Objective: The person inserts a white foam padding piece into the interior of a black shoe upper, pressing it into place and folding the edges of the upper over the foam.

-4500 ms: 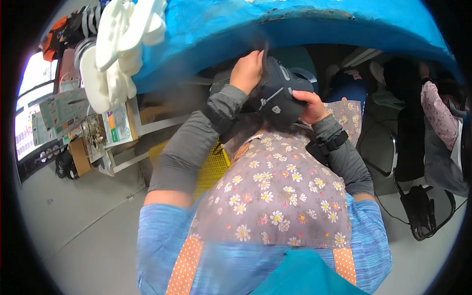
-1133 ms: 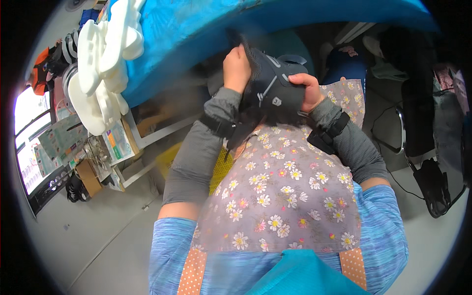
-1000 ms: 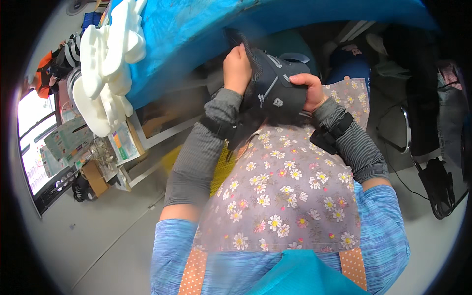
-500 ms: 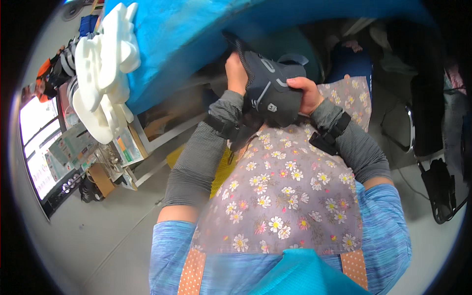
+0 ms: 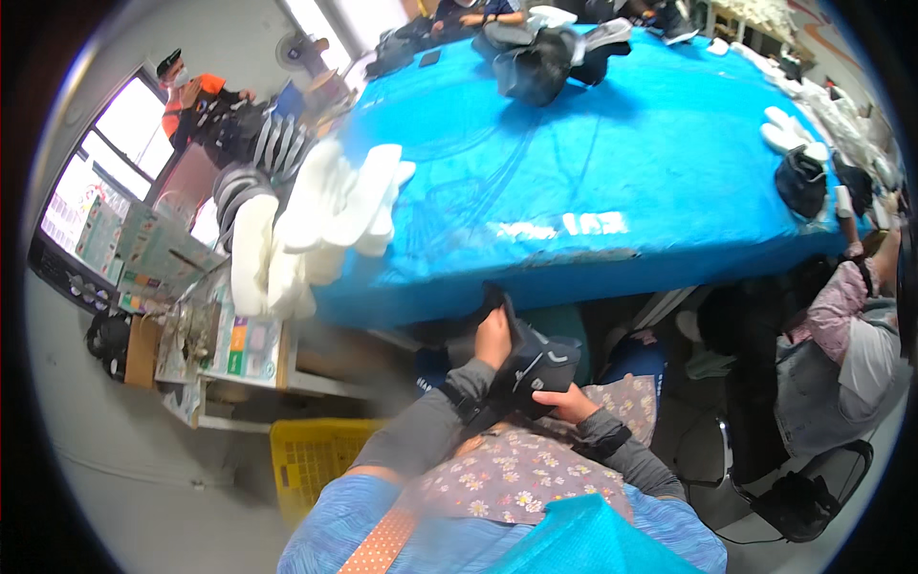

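Observation:
Low in front of my apron, just below the table's near edge, I hold a dark shoe upper with pale grey trim and a small light mark. My left hand is closed on its far left edge, near a dark flap that sticks up. At its near right side, my right hand grips it with the thumb lying on top. Its underside is hidden, and so are most of my right fingers. Both my forearms wear dark grey sleeves.
A blue-covered table spans ahead, bearing a dark pile of shoe parts. White foam pieces are stacked at its left corner. A yellow crate stands lower left. A co-worker sits at right beside a black chair; others are farther off.
My view has swung up, bringing the tabletop and co-workers into sight. The shoe upper stays in both my hands and now sits lower in the picture, its patterned face turned partly away.

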### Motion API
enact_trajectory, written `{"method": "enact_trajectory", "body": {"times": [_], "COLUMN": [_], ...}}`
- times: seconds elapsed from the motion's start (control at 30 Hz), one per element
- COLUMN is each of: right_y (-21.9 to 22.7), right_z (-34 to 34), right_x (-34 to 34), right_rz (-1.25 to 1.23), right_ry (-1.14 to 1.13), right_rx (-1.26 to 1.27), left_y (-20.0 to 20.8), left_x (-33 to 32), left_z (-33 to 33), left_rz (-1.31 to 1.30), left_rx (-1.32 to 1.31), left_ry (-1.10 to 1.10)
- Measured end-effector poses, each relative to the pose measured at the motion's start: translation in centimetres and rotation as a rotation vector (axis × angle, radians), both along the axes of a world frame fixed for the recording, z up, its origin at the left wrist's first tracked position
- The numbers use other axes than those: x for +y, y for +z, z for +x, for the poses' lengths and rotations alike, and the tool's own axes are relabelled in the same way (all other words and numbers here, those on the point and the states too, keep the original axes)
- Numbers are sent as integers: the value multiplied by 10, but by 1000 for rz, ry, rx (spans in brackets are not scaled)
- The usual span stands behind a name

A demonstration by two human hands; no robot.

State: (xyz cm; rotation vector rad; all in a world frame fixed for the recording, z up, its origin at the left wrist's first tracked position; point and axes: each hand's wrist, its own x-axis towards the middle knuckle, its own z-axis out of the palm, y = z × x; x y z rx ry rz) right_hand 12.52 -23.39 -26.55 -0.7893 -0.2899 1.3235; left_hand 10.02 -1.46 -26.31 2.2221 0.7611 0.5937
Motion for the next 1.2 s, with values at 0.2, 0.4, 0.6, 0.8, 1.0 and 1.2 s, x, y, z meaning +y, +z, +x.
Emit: {"method": "enact_trajectory", "body": {"times": [0.2,0.4,0.6,0.8,1.0,1.2], "right_y": [1,3,12,3,-8,-10], "right_z": [13,22,24,20,14,23], "right_x": [5,7,8,11,2,6], "right_rz": [43,38,13,0,24,48], "right_ry": [-57,-65,-90,-70,-104,-81], "right_rx": [114,95,133,150,113,154], "left_y": [27,29,70,73,52,71], "left_x": [43,41,56,61,44,36], "left_z": [-6,7,-51,-91,-88,-94], "left_rz": [273,27,-1066,-845,-208,-998], "left_rx": [33,20,120,106,-29,237], "left_ry": [-238,-187,-175,-129,-92,-158]}}
